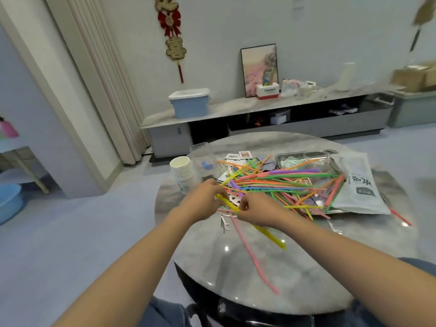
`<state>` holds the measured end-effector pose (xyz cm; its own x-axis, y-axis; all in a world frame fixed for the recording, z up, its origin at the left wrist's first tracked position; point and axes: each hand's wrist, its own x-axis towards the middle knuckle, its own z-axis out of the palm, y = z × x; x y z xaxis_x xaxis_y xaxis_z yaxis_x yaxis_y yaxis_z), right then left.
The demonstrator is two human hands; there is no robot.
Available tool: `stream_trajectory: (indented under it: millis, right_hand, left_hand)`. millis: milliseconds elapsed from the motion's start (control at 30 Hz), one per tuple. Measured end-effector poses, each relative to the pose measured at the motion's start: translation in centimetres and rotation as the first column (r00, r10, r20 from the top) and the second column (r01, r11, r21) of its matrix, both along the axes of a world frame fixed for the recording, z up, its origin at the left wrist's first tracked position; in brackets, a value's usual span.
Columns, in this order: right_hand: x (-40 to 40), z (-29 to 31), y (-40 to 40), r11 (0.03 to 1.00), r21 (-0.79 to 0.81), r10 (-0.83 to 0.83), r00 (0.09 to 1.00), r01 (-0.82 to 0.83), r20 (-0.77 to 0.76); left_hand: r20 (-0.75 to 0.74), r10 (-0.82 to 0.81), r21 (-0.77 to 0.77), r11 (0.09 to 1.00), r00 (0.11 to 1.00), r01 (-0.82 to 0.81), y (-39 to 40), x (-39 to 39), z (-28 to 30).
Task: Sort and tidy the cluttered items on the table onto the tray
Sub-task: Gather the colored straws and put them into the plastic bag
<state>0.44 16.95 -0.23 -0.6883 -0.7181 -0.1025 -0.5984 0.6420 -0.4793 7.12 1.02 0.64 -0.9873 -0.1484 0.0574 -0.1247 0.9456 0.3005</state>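
While both forearms reach over the round grey marble-patterned table, the left hand and the right hand meet at the near edge of a heap of thin coloured plastic straws. The left hand's fingers are curled around the far end of a long yellow plastic straw, with other straw ends fanning out just past its fingertips. The right hand's fingers are bent and pinch the same yellow straw a little nearer the person. That yellow straw runs diagonally, its far end at the left hand and its free end pointing toward the person and to the right, over the bare tabletop. Beside it a long pink plastic straw lies on the table, its long axis running from the hands toward the near right edge.

Most of the heap lies with its long axes left to right, across scattered playing cards and onto the shiny rectangular metal tray, which sits on the far right part of the table. A flat white printed plastic pouch overlaps the tray's right side. A stack of white paper cups and a clear ribbed plastic cup stand at the table's left edge.
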Motion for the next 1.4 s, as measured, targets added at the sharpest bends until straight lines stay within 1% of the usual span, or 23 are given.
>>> stream_trajectory:
  millis: [133, 200, 267, 333, 400, 433, 500, 567, 667, 733, 800, 900, 1033, 1100, 1167, 1233, 1300, 1400]
  right_hand:
    - [-4.4, -1.4, 1.0, 0.999, 0.028, -0.023, 1.0, 0.023, 0.006]
    - [-6.4, -2.2, 1.2, 0.997, 0.05, -0.06, 0.998, 0.059, 0.016]
    - [-8.1, -2.9, 1.3, 0.99, 0.075, -0.121, 0.992, 0.118, 0.032]
    - [-9.5, -3.6, 1.5, 0.981, 0.097, -0.173, 0.984, 0.168, 0.039]
    - [-10.3, -4.0, 1.9, 0.973, 0.114, -0.208, 0.976, 0.2, 0.064]
    - [-10.5, -4.1, 2.0, 0.971, 0.111, -0.221, 0.972, 0.211, 0.083]
    - [-11.1, -4.3, 2.4, 0.968, 0.097, -0.24, 0.964, 0.23, 0.113]
    - [-11.4, -4.4, 2.5, 0.968, 0.087, -0.245, 0.959, 0.234, 0.141]
    - [-11.8, -4.2, 2.6, 0.969, 0.1, -0.242, 0.948, 0.225, 0.207]
    - [-12.0, -4.1, 2.8, 0.968, 0.11, -0.249, 0.934, 0.228, 0.255]
    - [-12.0, -3.9, 2.9, 0.966, 0.114, -0.256, 0.927, 0.233, 0.273]
    - [-11.8, -3.8, 3.0, 0.964, 0.133, -0.258, 0.927, 0.229, 0.274]
    - [-11.3, -4.0, 2.7, 0.964, 0.159, -0.253, 0.919, 0.213, 0.303]
    - [-11.0, -4.1, 2.4, 0.963, 0.157, -0.255, 0.921, 0.217, 0.294]
    - [-10.7, -4.2, 2.0, 0.967, 0.14, -0.245, 0.932, 0.215, 0.266]
    - [-10.5, -4.3, 1.6, 0.968, 0.11, -0.246, 0.935, 0.225, 0.256]
    - [-10.5, -4.4, 1.6, 0.971, 0.09, -0.24, 0.923, 0.222, 0.3]
    - [-10.4, -4.4, 1.5, 0.975, 0.064, -0.218, 0.864, 0.213, 0.453]
  left_hand:
    - [0.003, -0.051, 0.058, 0.997, 0.999, 0.051, 0.4, -5.1, -1.6]
    - [-0.035, -0.065, 0.097, 0.993, 0.997, 0.068, 0.6, -7.1, -2.7]
    - [-0.087, -0.04, 0.162, 0.985, 0.995, 0.053, 0.6, -8.7, -4.0]
    - [-0.053, 0.024, 0.214, 0.977, 0.998, -0.012, 0.1, -10.2, -5.7]
    - [0.081, 0.034, 0.194, 0.98, 0.996, -0.05, -0.7, -11.2, -7.0]
    - [0.15, 0.009, 0.159, 0.987, 0.989, -0.033, -1.1, -11.5, -7.6]
    - [0.257, -0.058, 0.088, 0.995, 0.965, 0.037, -1.3, -12.1, -8.7]
    - [0.312, -0.124, 0.049, 0.992, 0.942, 0.114, -0.7, -12.3, -9.5]
    - [0.323, -0.213, 0.019, 0.976, 0.922, 0.219, 0.5, -12.6, -10.3]
    - [0.331, -0.234, -0.016, 0.967, 0.914, 0.254, 1.0, -12.7, -10.6]
    - [0.329, -0.241, -0.043, 0.962, 0.913, 0.269, 1.2, -12.6, -10.7]
    - [0.301, -0.231, -0.024, 0.968, 0.925, 0.249, 1.0, -12.5, -10.4]
    - [0.333, -0.244, -0.104, 0.951, 0.911, 0.293, 1.0, -11.7, -10.2]
    - [0.31, -0.258, -0.096, 0.949, 0.915, 0.3, 0.9, -11.3, -9.8]
    - [0.217, -0.268, -0.051, 0.957, 0.939, 0.285, 0.7, -11.2, -8.8]
    - [0.112, -0.281, -0.041, 0.957, 0.953, 0.287, 0.5, -11.3, -7.8]
    - [0.051, -0.289, -0.043, 0.956, 0.956, 0.291, 0.3, -11.2, -7.4]
    - [-0.005, -0.281, -0.053, 0.958, 0.96, 0.28, 0.2, -10.9, -7.1]
